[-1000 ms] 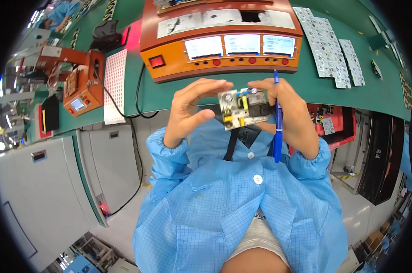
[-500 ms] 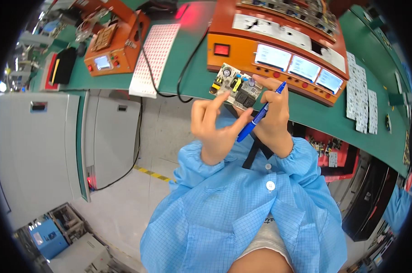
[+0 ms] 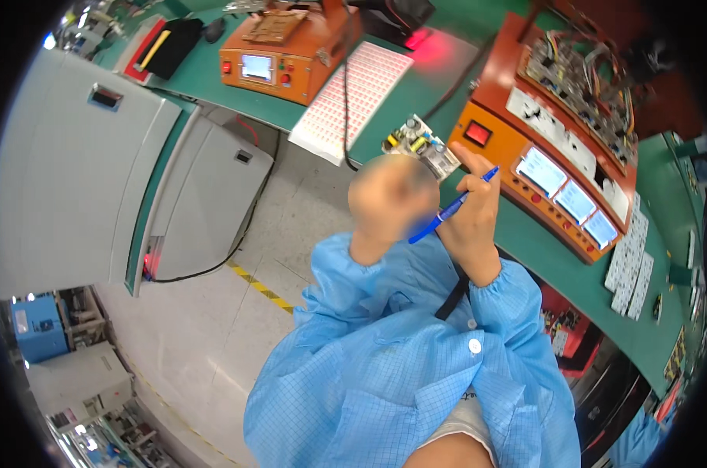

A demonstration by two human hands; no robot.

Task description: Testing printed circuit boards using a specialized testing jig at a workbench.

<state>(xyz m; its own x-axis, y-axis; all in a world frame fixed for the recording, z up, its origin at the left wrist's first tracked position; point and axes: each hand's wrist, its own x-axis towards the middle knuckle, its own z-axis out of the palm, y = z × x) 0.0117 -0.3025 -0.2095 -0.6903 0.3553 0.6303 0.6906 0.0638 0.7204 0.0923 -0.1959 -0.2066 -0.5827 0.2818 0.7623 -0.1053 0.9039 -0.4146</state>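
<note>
My right hand [image 3: 474, 222] holds a blue pen [image 3: 449, 209] slantwise between its fingers. Its index fingertip meets the right edge of a small circuit board [image 3: 422, 145], which carries a dark block, yellow parts and a round capacitor. My left hand [image 3: 392, 203] is just below the board, overlapping its lower left part in the view. A blur covers the left hand's fingers, so whether it grips the board does not show. Both hands are in front of my chest, near the front edge of the green bench [image 3: 525, 226].
Right of the hands stands an orange test unit [image 3: 544, 175] with several lit screens. A smaller orange unit [image 3: 287, 58] and a sheet of red-marked labels [image 3: 353, 97] lie further left. A black cable [image 3: 346, 86] crosses the sheet. Grey cabinets [image 3: 72, 179] stand at left.
My view has swung left, so the bench and test unit appear further right. The board sits slightly further right in the picture. My left hand's fingers, clear before, are now blurred.
</note>
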